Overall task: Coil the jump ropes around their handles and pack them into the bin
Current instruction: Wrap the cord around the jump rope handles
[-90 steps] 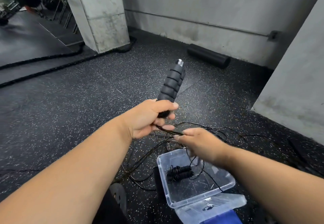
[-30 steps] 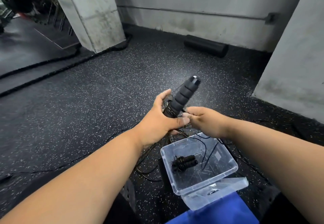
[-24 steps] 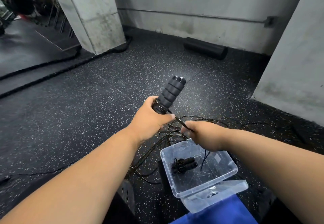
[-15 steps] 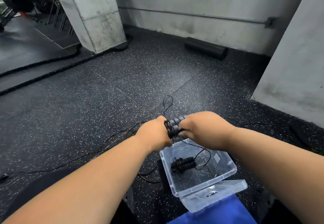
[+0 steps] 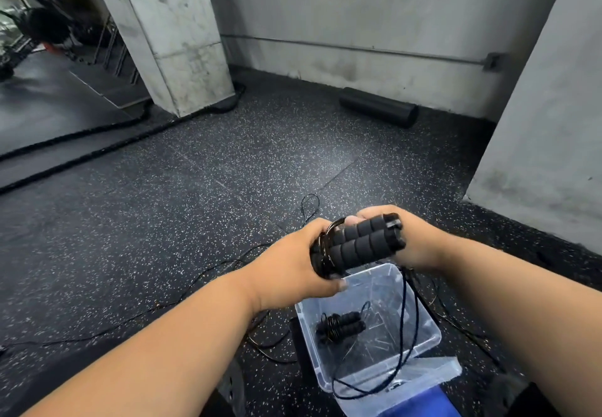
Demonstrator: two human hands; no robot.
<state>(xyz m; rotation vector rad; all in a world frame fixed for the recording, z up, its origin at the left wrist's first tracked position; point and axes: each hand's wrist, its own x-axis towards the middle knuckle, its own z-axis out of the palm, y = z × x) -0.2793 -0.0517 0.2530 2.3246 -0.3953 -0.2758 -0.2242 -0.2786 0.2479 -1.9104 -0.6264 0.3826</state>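
From the head view, both foam handles (image 5: 360,247) lie crosswise above the clear bin (image 5: 420,315); the left hand (image 5: 293,270) grips their rope-wound end, the right hand (image 5: 413,240) grasps the other, loose rope (image 5: 404,319) trailing down.

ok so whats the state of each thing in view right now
left hand: grips the coiled end of the handles
right hand: holds the far end of the handles
jump rope handles: paired side by side, held above the bin, cord partly coiled
loose cord: hangs down over the bin
clear bin: open
coiled jump rope: lies inside the bin
bin lid: off, beside the bin
foam roller: lies by the wall
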